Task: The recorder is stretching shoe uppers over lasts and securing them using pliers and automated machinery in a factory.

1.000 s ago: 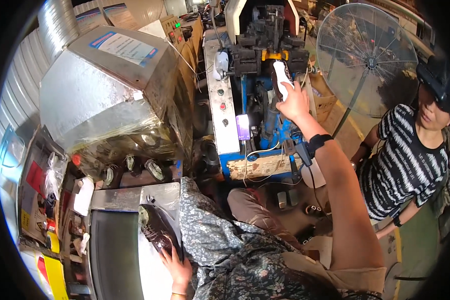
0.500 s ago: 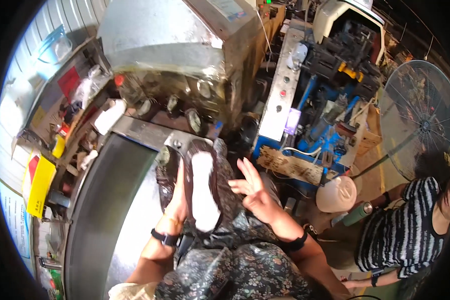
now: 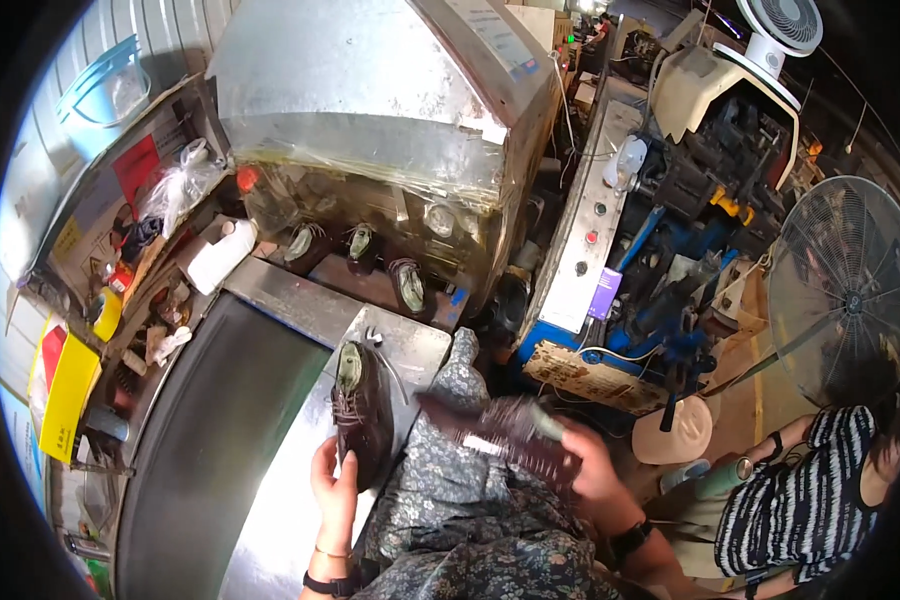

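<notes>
A dark brown lace-up shoe (image 3: 362,410) stands upright on the metal surface, its green-lined opening facing away from me. My left hand (image 3: 336,490) grips it near the toe, thumb on one side and fingers on the other. Above my floral-covered lap, my right hand (image 3: 596,474) holds a second dark shoe (image 3: 505,435), tilted sideways and smeared by motion. A pale strip shows along this shoe. The right fingers are partly hidden behind it.
A dark conveyor belt (image 3: 240,390) runs at my left. Several shoes stand under the metal hood (image 3: 370,100) ahead. At right are a blue machine (image 3: 590,365), a beige jug (image 3: 673,430), a large fan (image 3: 850,300) and a person in a striped top (image 3: 795,495).
My right hand, open before, now holds the shoe that showed its white sole, turned and moved right. My left hand now grips the other shoe on the metal surface. The view has shifted.
</notes>
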Demonstrator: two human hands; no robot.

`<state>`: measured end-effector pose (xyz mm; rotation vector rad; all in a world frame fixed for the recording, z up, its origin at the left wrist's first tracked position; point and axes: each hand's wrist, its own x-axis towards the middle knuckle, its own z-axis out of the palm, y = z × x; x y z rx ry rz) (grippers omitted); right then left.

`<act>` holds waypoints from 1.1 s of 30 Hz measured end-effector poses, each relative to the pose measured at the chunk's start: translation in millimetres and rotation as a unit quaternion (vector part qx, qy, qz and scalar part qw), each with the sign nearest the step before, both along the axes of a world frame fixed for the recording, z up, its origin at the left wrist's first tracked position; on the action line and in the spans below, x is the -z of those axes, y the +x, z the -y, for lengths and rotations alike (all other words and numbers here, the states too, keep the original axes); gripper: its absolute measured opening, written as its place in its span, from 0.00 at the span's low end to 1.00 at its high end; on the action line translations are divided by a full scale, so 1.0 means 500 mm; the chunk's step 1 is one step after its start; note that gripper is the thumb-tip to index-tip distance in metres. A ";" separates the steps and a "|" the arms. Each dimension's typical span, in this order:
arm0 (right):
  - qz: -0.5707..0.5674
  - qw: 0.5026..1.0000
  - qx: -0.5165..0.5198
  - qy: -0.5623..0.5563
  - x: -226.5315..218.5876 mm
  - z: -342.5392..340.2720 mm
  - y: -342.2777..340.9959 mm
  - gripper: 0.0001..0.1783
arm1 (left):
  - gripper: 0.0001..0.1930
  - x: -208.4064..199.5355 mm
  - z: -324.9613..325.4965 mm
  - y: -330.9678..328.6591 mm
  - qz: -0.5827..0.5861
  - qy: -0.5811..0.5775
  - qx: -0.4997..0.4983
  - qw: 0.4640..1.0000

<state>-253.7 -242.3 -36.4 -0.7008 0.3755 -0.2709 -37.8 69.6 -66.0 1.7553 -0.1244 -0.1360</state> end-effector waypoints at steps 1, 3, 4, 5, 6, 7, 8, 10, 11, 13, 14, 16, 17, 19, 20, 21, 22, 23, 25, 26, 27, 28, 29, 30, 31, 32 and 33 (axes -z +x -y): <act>-0.045 0.995 0.064 -0.069 -0.008 0.028 0.045 0.25 | 0.21 0.011 -0.010 0.010 0.018 -0.006 0.014 1.000; -0.061 0.964 0.106 -0.237 -0.013 0.084 0.167 0.25 | 0.22 0.026 -0.023 0.024 0.057 0.051 0.031 0.997; -0.075 0.931 0.126 -0.333 -0.009 0.108 0.237 0.25 | 0.24 0.031 -0.024 0.026 0.098 0.091 0.053 0.990; -0.115 0.889 0.110 -0.430 0.002 0.122 0.311 0.27 | 0.28 0.034 -0.022 0.029 0.128 0.126 0.061 0.982; -0.168 0.834 0.110 -0.513 0.018 0.132 0.389 0.29 | 0.33 0.036 -0.015 0.030 0.152 0.164 0.063 0.973; -0.211 0.773 0.083 -0.592 0.042 0.134 0.470 0.33 | 0.35 0.036 -0.005 0.035 0.172 0.183 0.056 0.966; -0.254 0.699 0.063 -0.666 0.066 0.131 0.548 0.37 | 0.37 0.037 0.008 0.038 0.184 0.201 0.052 0.961; -0.211 0.596 0.047 -0.773 0.119 0.109 0.667 0.43 | 0.40 0.039 0.038 0.053 0.171 0.211 0.060 0.961; -0.162 0.593 0.050 -0.787 0.137 0.114 0.715 0.47 | 0.42 0.041 0.054 0.064 0.186 0.239 0.068 0.951; -0.071 0.718 -0.026 -0.692 0.162 0.132 0.792 0.54 | 0.48 0.051 0.081 0.082 0.149 0.288 0.071 0.943; 0.009 0.828 -0.047 -0.559 0.170 0.143 0.816 0.57 | 0.51 0.057 0.091 0.093 0.192 0.305 0.066 0.931; -0.071 0.828 -0.161 -0.532 0.188 0.156 0.824 0.58 | 0.55 0.069 0.099 0.121 0.170 0.292 0.057 0.940; -0.160 0.678 -0.205 -0.687 0.194 0.155 0.812 0.56 | 0.57 0.072 0.094 0.134 0.133 0.251 0.058 0.957; -0.136 0.607 -0.158 -0.767 0.206 0.113 0.748 0.45 | 0.57 0.074 0.077 0.158 0.067 0.164 0.066 0.982; -0.106 0.637 -0.151 -0.748 0.209 0.081 0.703 0.40 | 0.56 0.073 0.069 0.167 0.050 0.121 0.077 0.988; -0.082 0.711 -0.130 -0.686 0.208 0.036 0.651 0.35 | 0.52 0.069 0.058 0.168 -0.031 0.013 0.074 0.997; -0.049 0.766 -0.105 -0.632 0.201 -0.017 0.590 0.34 | 0.46 0.065 0.055 0.166 -0.102 -0.069 0.049 0.991; -0.039 0.839 -0.137 -0.524 0.184 -0.068 0.530 0.32 | 0.42 0.058 0.055 0.156 -0.136 -0.124 0.033 0.982; 0.040 0.936 -0.234 -0.261 0.123 -0.159 0.412 0.46 | 0.37 0.036 0.075 0.119 -0.199 -0.246 0.034 0.948; 0.010 0.913 -0.224 -0.341 0.081 -0.189 0.375 0.53 | 0.35 0.022 0.096 0.093 -0.244 -0.288 0.008 0.926; 0.052 0.954 -0.241 -0.171 0.036 -0.210 0.330 0.54 | 0.40 0.002 0.118 0.064 -0.232 -0.343 0.068 0.908; 0.042 0.952 -0.161 -0.258 -0.010 -0.220 0.304 0.54 | 0.47 -0.017 0.149 0.035 -0.223 -0.303 0.089 0.922; 0.080 0.967 -0.095 -0.223 -0.051 -0.192 0.267 0.53 | 0.50 -0.041 0.173 0.006 -0.167 -0.283 0.181 0.927; 0.067 0.976 -0.072 -0.196 -0.085 -0.150 0.232 0.53 | 0.54 -0.068 0.193 -0.017 -0.121 -0.253 0.259 0.924; 0.085 0.982 -0.052 -0.160 -0.115 -0.097 0.187 0.52 | 0.59 -0.098 0.207 -0.022 -0.063 -0.227 0.355 0.905; 0.093 0.987 -0.040 -0.128 -0.141 -0.037 0.138 0.52 | 0.58 -0.123 0.215 -0.037 0.045 -0.112 0.396 0.910; 0.060 0.977 0.000 -0.206 -0.161 0.013 0.091 0.51 | 0.55 -0.143 0.218 -0.050 0.105 -0.056 0.460 0.880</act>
